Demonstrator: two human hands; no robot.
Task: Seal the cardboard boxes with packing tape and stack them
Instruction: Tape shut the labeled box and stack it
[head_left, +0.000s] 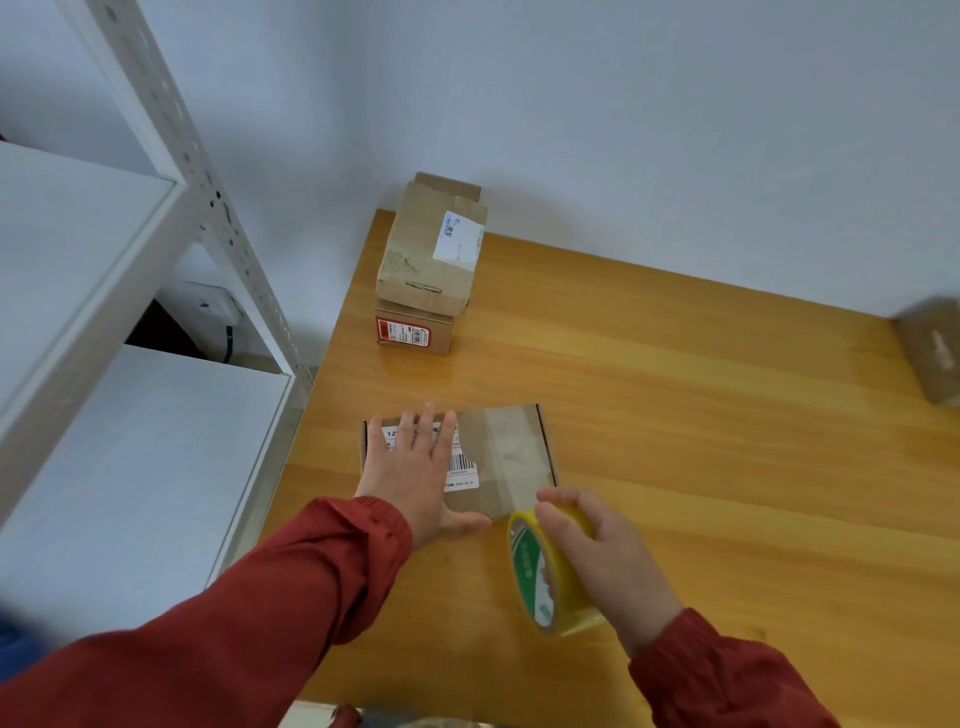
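A flat cardboard box (506, 457) with a white barcode label lies near the left front of the wooden table (675, 415). My left hand (423, 467) presses flat on its top with straight, spread fingers. A strip of clear tape crosses the box's right part. My right hand (602, 556) grips a yellow roll of packing tape (545, 577) just in front of the box's near right corner. Two more boxes stand stacked at the table's far left corner: a larger box (431, 249) on a smaller one with a red label (413, 332).
A white metal shelf unit (156, 312) stands to the left of the table. Another cardboard box (932, 348), blurred, sits at the table's right edge. A pale wall runs behind the table.
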